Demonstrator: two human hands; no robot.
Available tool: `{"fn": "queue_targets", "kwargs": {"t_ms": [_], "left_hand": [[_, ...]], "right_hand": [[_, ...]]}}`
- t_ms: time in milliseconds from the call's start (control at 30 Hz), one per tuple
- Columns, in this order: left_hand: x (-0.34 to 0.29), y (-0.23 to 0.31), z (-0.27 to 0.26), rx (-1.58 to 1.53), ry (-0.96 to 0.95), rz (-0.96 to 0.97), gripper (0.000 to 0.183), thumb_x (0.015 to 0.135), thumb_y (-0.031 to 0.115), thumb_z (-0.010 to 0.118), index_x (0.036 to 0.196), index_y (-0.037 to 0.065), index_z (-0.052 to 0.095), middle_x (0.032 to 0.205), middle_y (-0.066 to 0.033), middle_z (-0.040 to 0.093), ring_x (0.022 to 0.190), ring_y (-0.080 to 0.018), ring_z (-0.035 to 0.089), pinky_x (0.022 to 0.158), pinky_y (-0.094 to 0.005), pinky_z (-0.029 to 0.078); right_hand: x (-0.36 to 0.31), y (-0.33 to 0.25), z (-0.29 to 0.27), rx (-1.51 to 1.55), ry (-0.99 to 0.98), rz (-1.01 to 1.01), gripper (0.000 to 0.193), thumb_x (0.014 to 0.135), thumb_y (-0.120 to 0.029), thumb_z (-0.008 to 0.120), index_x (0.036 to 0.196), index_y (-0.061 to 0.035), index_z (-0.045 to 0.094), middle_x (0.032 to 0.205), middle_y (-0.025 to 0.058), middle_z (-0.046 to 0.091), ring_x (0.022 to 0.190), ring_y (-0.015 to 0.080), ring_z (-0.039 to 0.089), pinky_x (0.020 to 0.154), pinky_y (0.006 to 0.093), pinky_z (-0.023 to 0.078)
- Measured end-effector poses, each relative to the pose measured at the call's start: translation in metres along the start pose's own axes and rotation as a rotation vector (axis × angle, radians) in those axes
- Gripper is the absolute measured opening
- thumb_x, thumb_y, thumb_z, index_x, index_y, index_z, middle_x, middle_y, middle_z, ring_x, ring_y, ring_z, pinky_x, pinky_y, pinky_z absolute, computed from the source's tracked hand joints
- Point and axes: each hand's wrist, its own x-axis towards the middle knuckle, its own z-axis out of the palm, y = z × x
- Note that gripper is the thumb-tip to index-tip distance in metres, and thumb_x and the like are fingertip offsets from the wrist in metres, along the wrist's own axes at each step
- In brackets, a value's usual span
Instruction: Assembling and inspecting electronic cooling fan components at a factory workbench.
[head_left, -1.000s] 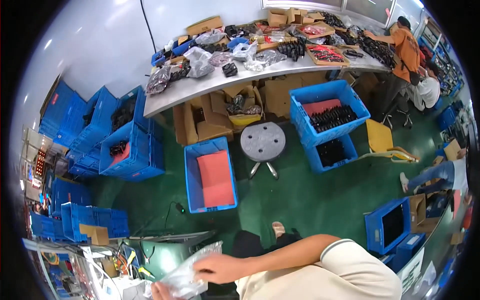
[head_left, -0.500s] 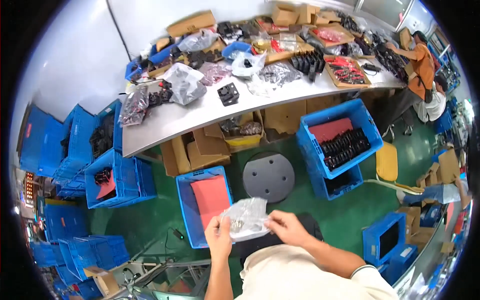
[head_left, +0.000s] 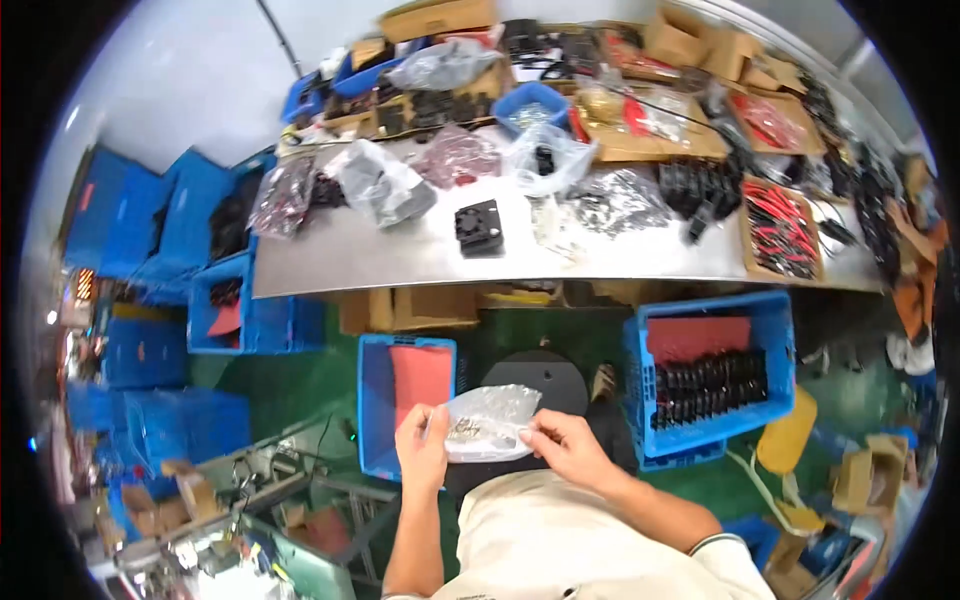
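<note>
A clear plastic bag [head_left: 497,408] with small metal pieces [head_left: 465,430] at its left side is stretched between my hands, in front of my body. My left hand [head_left: 423,442] pinches its left edge, thumb on top. The fingers of my right hand [head_left: 568,446] close on its right edge. What the small pieces are is too small to tell. Beyond the bag, a round dark stool seat [head_left: 535,372] shows in part.
A long metal table [head_left: 380,262] carries bags, trays, a black fan unit [head_left: 479,228] and a carton of red-handled tools [head_left: 780,232]. Blue crates stand on the floor: one [head_left: 378,400] with a red sheet, another [head_left: 785,345] with rows of black parts. A person [head_left: 912,290] is at the far right.
My view has shifted toward the table, which now looks nearer. The bag stays between both hands and is spread flatter, with its small pieces showing more plainly.
</note>
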Motion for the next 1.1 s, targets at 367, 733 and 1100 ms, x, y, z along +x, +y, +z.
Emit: {"fn": "queue_targets", "kwargs": {"t_ms": [367,733,1100], "left_hand": [[0.114,0.111,-0.014,-0.337,0.186,0.082,0.026,0.097,0.018,0.06,0.075,0.009,0.05,0.069,0.0071,0.046,0.063,-0.0023,0.04,0.059,-0.021,0.033],[0.286,0.036,-0.043,-0.077,0.231,0.226,0.022,0.096,0.019,0.061,0.081,0.006,0.053,0.074,0.0053,0.05,0.071,-0.0037,0.042,0.063,-0.0216,0.036],[0.268,0.042,-0.035,0.214,0.419,0.183,0.029,0.083,0.003,0.071,0.105,0.001,0.053,0.104,-0.0052,0.052,0.094,-0.0127,0.051,0.083,-0.026,0.043]], "right_hand": [[0.149,-0.15,-0.021,-0.156,-0.233,-0.273,0.018,0.093,-0.011,0.062,0.082,0.0031,0.058,0.066,0.0013,0.055,0.064,0.0065,0.052,0.057,0.0237,0.043],[0.33,-0.103,0.017,-0.112,0.059,-0.16,0.02,0.095,-0.015,0.062,0.081,-0.0017,0.056,0.067,-0.0025,0.053,0.062,0.0043,0.049,0.056,0.0221,0.04],[0.341,-0.107,0.006,-0.533,-0.094,-0.324,0.022,0.091,-0.017,0.063,0.084,0.0023,0.056,0.069,0.0147,0.056,0.06,0.0262,0.054,0.057,0.0361,0.043]]}}
